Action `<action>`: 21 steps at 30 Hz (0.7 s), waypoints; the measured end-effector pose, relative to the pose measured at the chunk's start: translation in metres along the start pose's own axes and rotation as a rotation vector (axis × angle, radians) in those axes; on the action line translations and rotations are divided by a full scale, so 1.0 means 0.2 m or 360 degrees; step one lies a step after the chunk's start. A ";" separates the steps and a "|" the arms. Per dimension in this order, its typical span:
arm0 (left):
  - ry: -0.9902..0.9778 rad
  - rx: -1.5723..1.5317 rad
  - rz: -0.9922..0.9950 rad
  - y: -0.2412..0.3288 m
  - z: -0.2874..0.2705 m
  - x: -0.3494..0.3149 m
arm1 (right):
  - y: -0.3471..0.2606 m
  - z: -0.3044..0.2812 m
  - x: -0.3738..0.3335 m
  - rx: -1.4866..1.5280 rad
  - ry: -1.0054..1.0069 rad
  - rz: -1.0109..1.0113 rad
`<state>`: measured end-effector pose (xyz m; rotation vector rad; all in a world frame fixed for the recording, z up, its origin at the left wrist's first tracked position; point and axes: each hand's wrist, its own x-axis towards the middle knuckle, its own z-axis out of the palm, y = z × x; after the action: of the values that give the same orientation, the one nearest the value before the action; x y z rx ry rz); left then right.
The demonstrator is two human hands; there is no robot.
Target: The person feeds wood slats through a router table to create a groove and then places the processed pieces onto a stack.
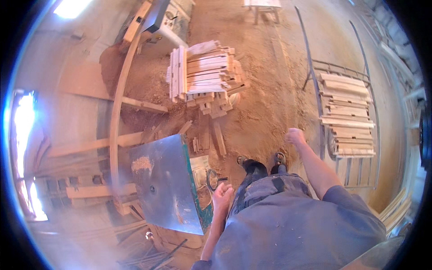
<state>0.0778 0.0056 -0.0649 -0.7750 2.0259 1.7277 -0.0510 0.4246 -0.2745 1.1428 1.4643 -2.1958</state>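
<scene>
My left hand [222, 196] hangs with curled fingers beside a green-sided machine with a flat metal top [168, 182]. Just beyond its fingers is a dark handwheel [211, 181] on the machine's side; the hand appears apart from it. My right hand [295, 136] is out ahead on the right, loosely closed over the sawdust-covered floor, and I see nothing in it. A trolley with a metal frame [322, 128] is the thing nearest to it, bearing a stack of cut wooden pieces [346, 117].
Ahead stands a big pile of wooden pieces [207, 74]. Loose offcuts [219, 138] lie between it and the machine. A long timber [118, 108] runs along the left. Farther off are another machine [166, 20] and a small table [262, 3]. Sawdust [265, 103] covers the floor.
</scene>
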 end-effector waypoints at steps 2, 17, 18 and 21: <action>0.0085 -0.0004 -0.0046 -0.03 -0.05 -0.02 | -0.17 0.36 0.06 -0.0312 -0.0171 -0.0290; 0.0699 -0.0445 -0.0177 -0.22 -0.54 -0.08 | -0.76 2.52 0.45 -0.0453 -0.0400 -0.0462; 0.0791 -0.0546 -0.0090 -0.20 -0.56 -0.07 | -0.77 2.58 0.53 -0.0437 -0.0436 -0.0469; 0.0964 -0.0625 -0.0071 -0.18 -0.62 -0.08 | -0.77 2.78 0.58 -0.0443 -0.0145 -0.0431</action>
<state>0.1220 -0.1173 -0.0600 -1.6220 1.9961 2.0730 -0.4763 0.0344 -0.1577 0.7828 1.9048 -2.0853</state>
